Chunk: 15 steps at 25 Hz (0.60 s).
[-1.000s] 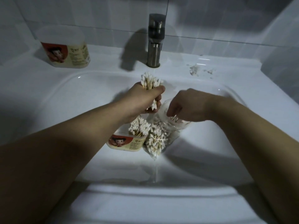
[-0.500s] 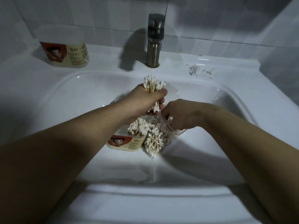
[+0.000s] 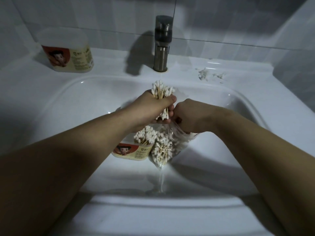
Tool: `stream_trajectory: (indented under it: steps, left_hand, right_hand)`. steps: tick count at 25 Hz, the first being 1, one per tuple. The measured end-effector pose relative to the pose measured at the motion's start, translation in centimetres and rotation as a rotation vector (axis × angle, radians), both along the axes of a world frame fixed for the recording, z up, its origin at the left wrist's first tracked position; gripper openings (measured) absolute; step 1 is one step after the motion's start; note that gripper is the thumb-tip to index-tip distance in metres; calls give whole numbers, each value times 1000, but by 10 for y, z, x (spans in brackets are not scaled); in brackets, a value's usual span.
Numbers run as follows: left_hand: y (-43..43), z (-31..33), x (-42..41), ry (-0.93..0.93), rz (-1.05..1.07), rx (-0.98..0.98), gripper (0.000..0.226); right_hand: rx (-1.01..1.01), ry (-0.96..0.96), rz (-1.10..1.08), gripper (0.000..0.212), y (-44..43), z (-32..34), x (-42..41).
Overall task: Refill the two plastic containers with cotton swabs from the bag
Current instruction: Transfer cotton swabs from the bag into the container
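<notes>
My left hand [image 3: 153, 109] grips a thick bundle of cotton swabs [image 3: 162, 91] upright over the sink basin. Just right of it, my right hand [image 3: 189, 116] has its curled fingers in the mouth of a clear plastic bag [image 3: 163, 150] full of swabs, which hangs down into the basin. Under my left hand stands an open plastic container [image 3: 133, 151] with a red cartoon label, with swabs sticking up out of it. A second container [image 3: 68, 53] with the same label stands on the ledge at the back left, and its contents are not visible.
A white sink basin [image 3: 68, 103] fills the middle, with a metal faucet [image 3: 162, 43] at the back centre. Loose bits of white fluff [image 3: 203, 74] lie on the ledge to the faucet's right. Tiled walls close in behind and at the right.
My right hand has moved left and down to the bag's mouth, close beside my left hand. The left hand with its swab bundle has shifted slightly toward the right.
</notes>
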State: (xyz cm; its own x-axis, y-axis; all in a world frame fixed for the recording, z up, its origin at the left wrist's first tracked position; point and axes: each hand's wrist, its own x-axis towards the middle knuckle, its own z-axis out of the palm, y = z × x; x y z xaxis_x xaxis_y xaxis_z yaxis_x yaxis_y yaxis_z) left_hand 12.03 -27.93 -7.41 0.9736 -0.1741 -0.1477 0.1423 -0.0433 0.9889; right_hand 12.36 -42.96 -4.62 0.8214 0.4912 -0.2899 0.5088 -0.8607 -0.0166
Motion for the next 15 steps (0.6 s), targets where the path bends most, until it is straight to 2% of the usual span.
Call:
stream_trajectory:
  steps: [4,6,10,15]
  left_hand:
    - [0,1,-2,-20,-9,37,20]
    - [-2,2,-3,-87,6,91,17]
    - [-2,4,-2,-154,19,138,16]
    - [4,1,-3,-183,-88,465,14]
  right_hand:
    - [86,-20,-63,25,-9,13,-1]
    - [132,-27,-92,26,-12,15,0]
    - [149,-24,-56,25,-11,12,-2]
    - [244,-19,-107,12,-17,12,4]
